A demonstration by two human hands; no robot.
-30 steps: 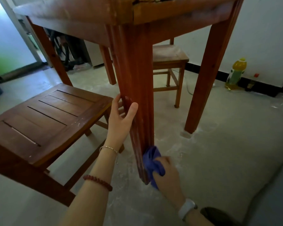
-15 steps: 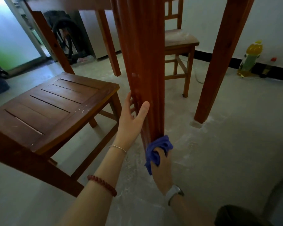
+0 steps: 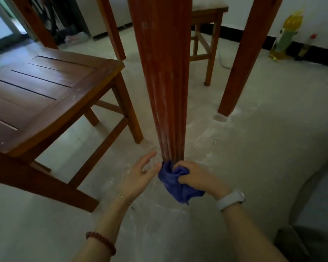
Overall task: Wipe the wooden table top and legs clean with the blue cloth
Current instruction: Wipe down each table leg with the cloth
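A slatted brown wooden chair (image 3: 45,87) stands at the left, a strip of pale floor (image 3: 144,133) open between its leg and the grooved red-brown wooden table leg (image 3: 163,82). The left hand (image 3: 140,176) is held just beside the leg's foot, fingers spread. The crumpled blue cloth (image 3: 175,183) is pressed against that foot, gripped by the right hand (image 3: 195,176) with curled fingers. Open floor lies to the right.

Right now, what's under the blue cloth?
The blue cloth is bunched around the bottom of the near table leg, gripped by the right hand. It covers the leg's foot, so that part and the floor beneath can't be seen.
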